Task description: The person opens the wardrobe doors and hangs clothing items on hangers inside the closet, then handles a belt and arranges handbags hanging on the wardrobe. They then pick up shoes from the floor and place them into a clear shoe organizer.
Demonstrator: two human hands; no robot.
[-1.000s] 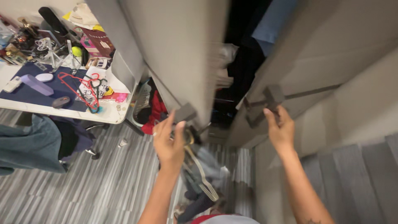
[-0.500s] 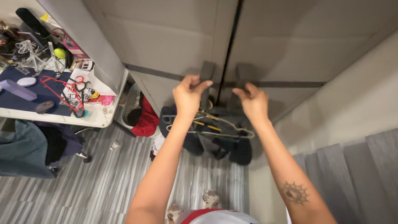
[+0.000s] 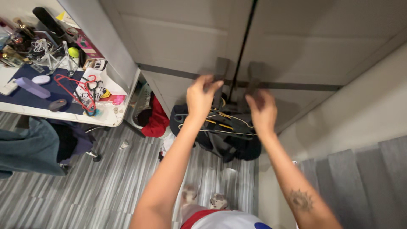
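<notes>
My left hand (image 3: 202,94) and right hand (image 3: 261,111) hang loosely curled and empty just near of the two grey wardrobe door handles (image 3: 221,70), doors shut; hangers (image 3: 220,123) lie on dark bags below; cluttered desk (image 3: 111,119) far left

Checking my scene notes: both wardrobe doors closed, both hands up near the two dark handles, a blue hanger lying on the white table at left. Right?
Not quite. In the head view the hanger on the white table is red, not blue. The rest holds: the wardrobe doors are closed, and the left hand and right hand are up near the dark handles.
</notes>
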